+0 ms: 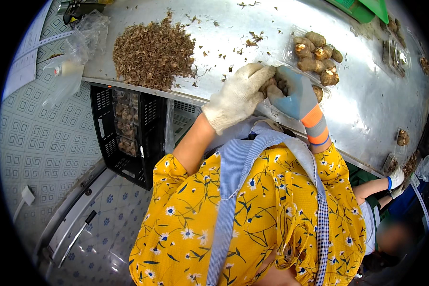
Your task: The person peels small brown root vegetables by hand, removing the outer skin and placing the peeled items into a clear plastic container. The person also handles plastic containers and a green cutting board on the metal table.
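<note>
My left hand, in a cream knitted glove, and my right hand, in a blue-grey coated glove with an orange-striped cuff, meet over the front edge of the metal table. Between them is a small brown taro corm, mostly hidden by the fingers. Just beyond my right hand, a clear plastic tray holds several taro corms, some with pale cut ends. Another corm lies close to the right glove, partly covered by it. To the left of my hands rises a heap of brown fibrous peelings.
Scraps of peel dot the metal table. Below its left edge stands a black plastic crate with packed trays. A green scale sits at the far right. Another person's gloved hand works beside peelings at lower right.
</note>
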Demonstrator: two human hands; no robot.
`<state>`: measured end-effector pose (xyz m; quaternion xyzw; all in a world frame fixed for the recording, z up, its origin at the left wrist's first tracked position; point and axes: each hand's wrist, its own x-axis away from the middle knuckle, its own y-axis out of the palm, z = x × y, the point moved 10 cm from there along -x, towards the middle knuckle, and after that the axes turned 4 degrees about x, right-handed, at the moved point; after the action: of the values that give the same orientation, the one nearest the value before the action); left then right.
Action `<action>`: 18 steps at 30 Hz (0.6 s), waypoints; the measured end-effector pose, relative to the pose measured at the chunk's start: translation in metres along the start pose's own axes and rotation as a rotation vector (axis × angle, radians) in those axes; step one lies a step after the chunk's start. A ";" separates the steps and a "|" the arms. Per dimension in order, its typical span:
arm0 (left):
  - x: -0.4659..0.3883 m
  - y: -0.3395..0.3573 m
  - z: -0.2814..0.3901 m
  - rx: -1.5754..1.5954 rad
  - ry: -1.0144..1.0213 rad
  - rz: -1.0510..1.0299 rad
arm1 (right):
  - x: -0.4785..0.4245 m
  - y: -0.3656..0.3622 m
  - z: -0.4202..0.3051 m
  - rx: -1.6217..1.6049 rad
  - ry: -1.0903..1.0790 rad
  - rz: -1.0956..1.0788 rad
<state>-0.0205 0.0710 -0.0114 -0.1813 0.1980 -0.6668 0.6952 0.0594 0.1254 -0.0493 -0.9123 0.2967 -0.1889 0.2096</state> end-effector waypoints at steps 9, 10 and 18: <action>-0.001 0.002 0.003 -0.132 0.040 -0.028 | -0.003 0.004 0.009 -0.127 0.051 0.003; -0.003 0.001 0.004 -0.132 0.043 -0.034 | -0.004 0.008 0.015 -0.182 0.073 -0.006; 0.002 -0.014 -0.010 0.144 -0.121 0.105 | -0.002 0.002 0.026 -0.700 0.233 -0.011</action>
<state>-0.0373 0.0681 -0.0124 -0.1600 0.1166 -0.6297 0.7512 0.0691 0.1325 -0.0724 -0.9028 0.3601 -0.1799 -0.1514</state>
